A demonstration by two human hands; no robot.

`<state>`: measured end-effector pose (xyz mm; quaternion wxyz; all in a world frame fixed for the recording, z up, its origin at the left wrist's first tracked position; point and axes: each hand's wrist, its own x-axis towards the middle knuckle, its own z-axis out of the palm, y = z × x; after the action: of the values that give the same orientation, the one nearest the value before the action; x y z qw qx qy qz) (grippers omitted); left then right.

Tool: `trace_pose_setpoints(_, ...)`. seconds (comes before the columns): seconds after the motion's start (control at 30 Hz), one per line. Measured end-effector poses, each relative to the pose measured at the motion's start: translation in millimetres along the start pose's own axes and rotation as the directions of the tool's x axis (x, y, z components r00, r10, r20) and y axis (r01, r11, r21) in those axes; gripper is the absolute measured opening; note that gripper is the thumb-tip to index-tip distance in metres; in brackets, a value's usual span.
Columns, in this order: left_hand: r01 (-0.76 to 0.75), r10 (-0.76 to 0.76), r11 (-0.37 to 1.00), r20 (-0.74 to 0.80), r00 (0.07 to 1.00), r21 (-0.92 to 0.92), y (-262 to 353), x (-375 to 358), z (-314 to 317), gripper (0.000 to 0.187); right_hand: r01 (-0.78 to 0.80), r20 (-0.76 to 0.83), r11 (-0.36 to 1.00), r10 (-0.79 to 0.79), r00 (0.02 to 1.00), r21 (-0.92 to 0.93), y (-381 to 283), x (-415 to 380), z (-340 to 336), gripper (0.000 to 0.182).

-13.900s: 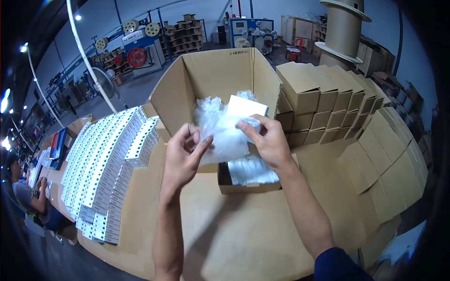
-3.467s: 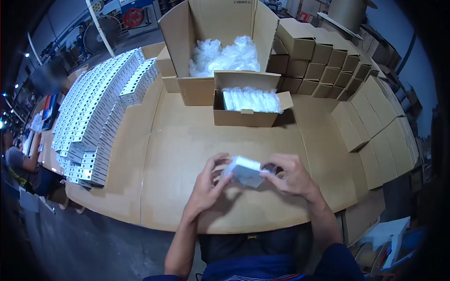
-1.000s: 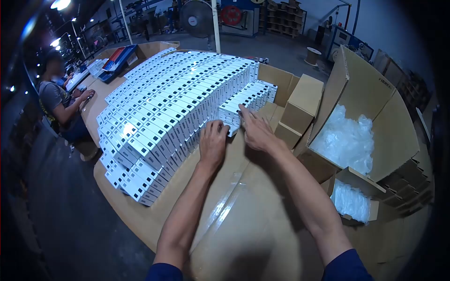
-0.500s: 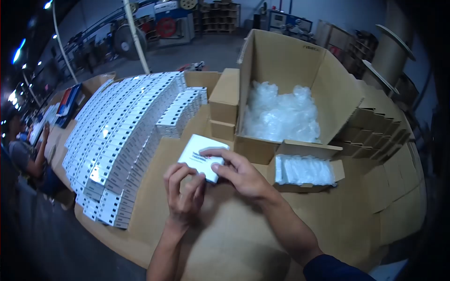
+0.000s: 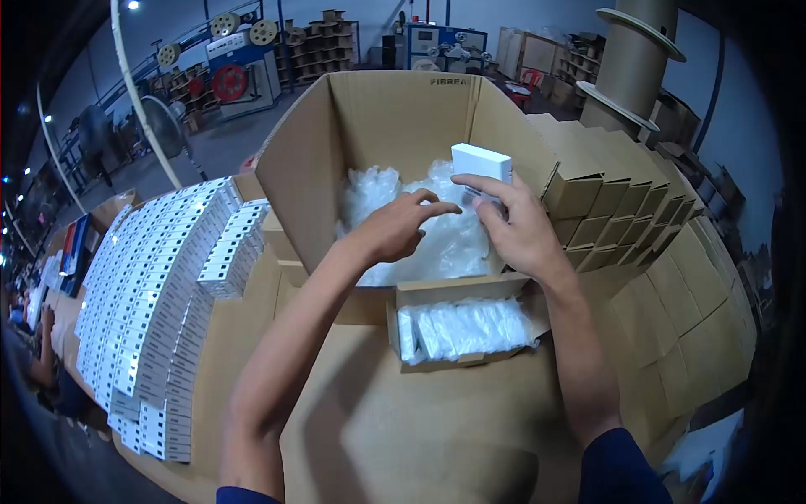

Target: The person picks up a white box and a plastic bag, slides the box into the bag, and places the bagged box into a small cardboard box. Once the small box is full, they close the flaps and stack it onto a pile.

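My right hand (image 5: 522,225) grips a small white box (image 5: 481,163), lifted above the right side of a large open cardboard carton (image 5: 403,109). Clear bubble-wrap pouches (image 5: 437,244) lie in the carton. Over them reaches my left hand (image 5: 403,225), its index finger stretched toward the right and the other fingers bent, nothing visible in it. In front of the carton stands a smaller open cardboard box (image 5: 457,366) with a row of bubble-wrapped pieces (image 5: 470,328) in it.
Long stacked rows of white boxes (image 5: 159,286) fill the table's left side. Folded cardboard boxes (image 5: 600,189) are piled at the right, near large spools (image 5: 625,67). Machines (image 5: 239,71) stand behind. At the far left another person's arm (image 5: 44,344) shows.
My right hand has carried the white box up and right, over the carton. My left hand has let go of it and moved to above the bubble wrap. The view has turned right.
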<state>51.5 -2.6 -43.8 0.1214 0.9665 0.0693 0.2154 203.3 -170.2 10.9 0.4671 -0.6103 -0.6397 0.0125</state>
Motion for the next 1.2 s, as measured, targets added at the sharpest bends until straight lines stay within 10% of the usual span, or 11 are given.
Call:
trace_pose_setpoints(0.23,0.07,-0.073,0.997,0.461,0.885,0.022,-31,59,19,0.026,-0.041,-0.057,0.999,0.043,0.997,0.03,24,13,11,0.037)
trace_pose_setpoints(0.43,0.061,-0.05,0.972,0.056,0.997,-0.225,-41,36,-14,0.022,-0.011,-0.098,1.0,0.012,0.995,0.007,42,12,22,0.039)
trace_pose_setpoints(0.6,0.238,-0.302,0.921,-0.178,0.936,-0.308,-21,9,-36,0.023,-0.06,-0.125,0.996,0.05,0.991,-0.071,42,14,31,0.056)
trace_pose_setpoints(0.77,0.033,-0.374,0.744,-0.374,0.849,-0.668,-4,-18,-33,0.034,-0.115,-0.093,0.993,0.112,0.989,-0.026,40,10,37,0.08)
trace_pose_setpoints(0.97,-0.092,-0.476,0.654,-0.503,0.721,-0.751,74,-62,-25,0.044,-0.325,0.188,0.507,0.303,0.934,0.798,-1,-32,42,0.038)
trace_pose_setpoints(1.0,-0.074,-0.498,0.638,-0.483,0.72,-0.766,89,-74,-25,0.047,-0.222,0.068,0.51,0.303,0.951,0.831,-2,-46,50,0.019)
trace_pose_setpoints(1.2,0.301,-0.707,0.331,-0.024,0.706,-0.895,193,-155,4,0.022,-0.149,-0.082,0.728,0.271,0.959,0.669,-52,-147,22,0.028)
